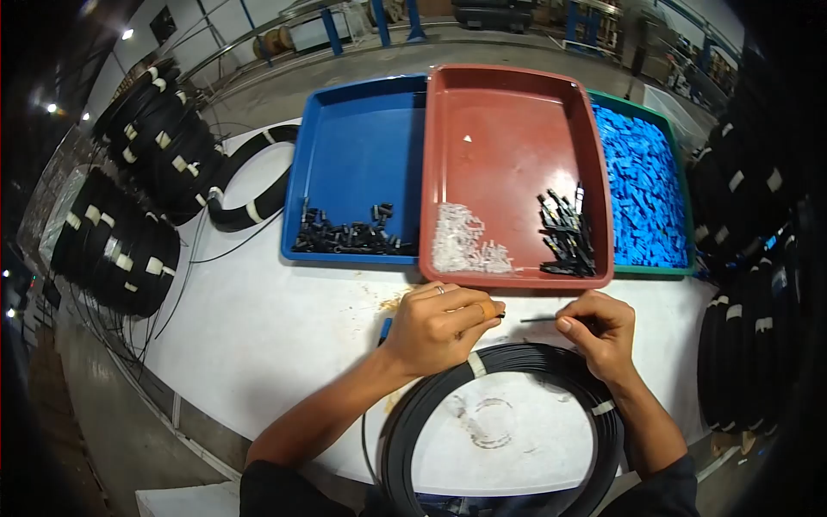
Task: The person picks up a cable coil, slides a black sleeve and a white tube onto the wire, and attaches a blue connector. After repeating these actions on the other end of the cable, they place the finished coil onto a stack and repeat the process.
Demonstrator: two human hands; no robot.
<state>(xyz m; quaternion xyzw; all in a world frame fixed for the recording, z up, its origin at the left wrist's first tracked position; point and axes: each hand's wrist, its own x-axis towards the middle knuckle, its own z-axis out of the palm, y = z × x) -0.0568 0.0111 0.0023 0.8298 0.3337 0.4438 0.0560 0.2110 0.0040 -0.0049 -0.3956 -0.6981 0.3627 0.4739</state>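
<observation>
Fingers of the left hand [441, 324] are closed in a pinch, gripping a small dark piece [501, 314] so largely covered that I can't fairly make out its shape; an orange wrap [488, 310] circles one finger and a ring [440, 290] another. Fingers of the right hand [605, 334] are closed too, thumb against index, on a thin black cable end [536, 320] that points left toward the dark piece, a gap between the two.

From the far left, banded black coils stand in an upper stack [159, 138] and a lower stack [116, 246]. Beside them a single coil [228, 218] lies on the white table [224, 345]. Next comes a blue tray [362, 146], with short black pieces [349, 239] heaped along its near side. Just left of the left wrist shows a small blue item [385, 330].

Below both hands, a large cable coil [399, 439] lies near the person, tied with pale bands. Beyond the hands, a red tray [508, 129] overlaps the blue one; clear bits [461, 246] fill its near left corner and slim black parts [568, 237] its near right. Further right, a green tray [655, 272] is full of bright blue pieces [642, 189]. More black coils [739, 353] stand at the far right.
</observation>
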